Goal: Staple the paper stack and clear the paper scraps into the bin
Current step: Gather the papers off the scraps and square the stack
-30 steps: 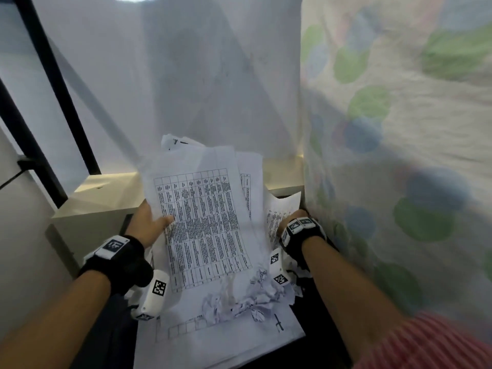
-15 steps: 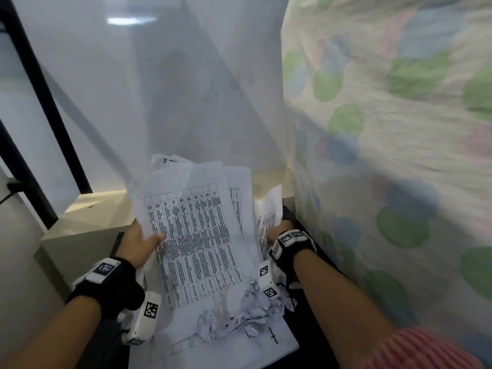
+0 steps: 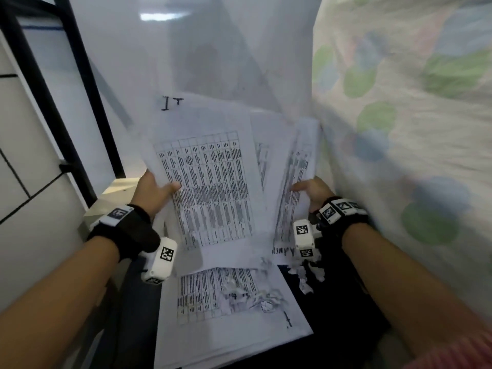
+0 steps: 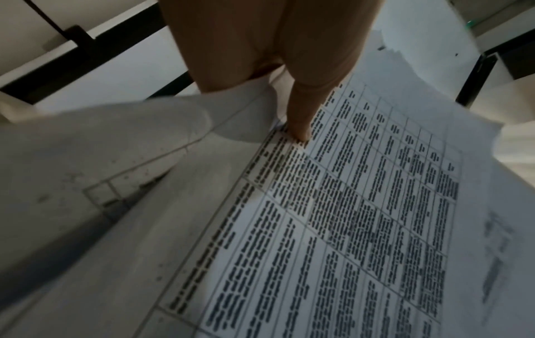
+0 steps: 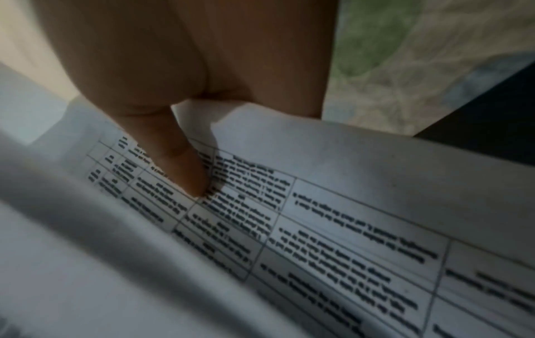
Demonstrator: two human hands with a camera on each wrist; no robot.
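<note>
Both hands (L (image 3: 155,191), R (image 3: 312,191)) grip paper sheets (image 3: 210,182), now lifted higher; scraps (image 3: 255,294) slid lower.

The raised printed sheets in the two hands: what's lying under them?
Under the raised sheets, gripped by the left hand and right hand, lie another printed sheet and crumpled paper scraps. What lies further back underneath is covered.

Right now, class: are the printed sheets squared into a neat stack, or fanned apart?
Fanned apart. The printed sheets splay at different angles between the left hand and right hand, edges unaligned.
</note>
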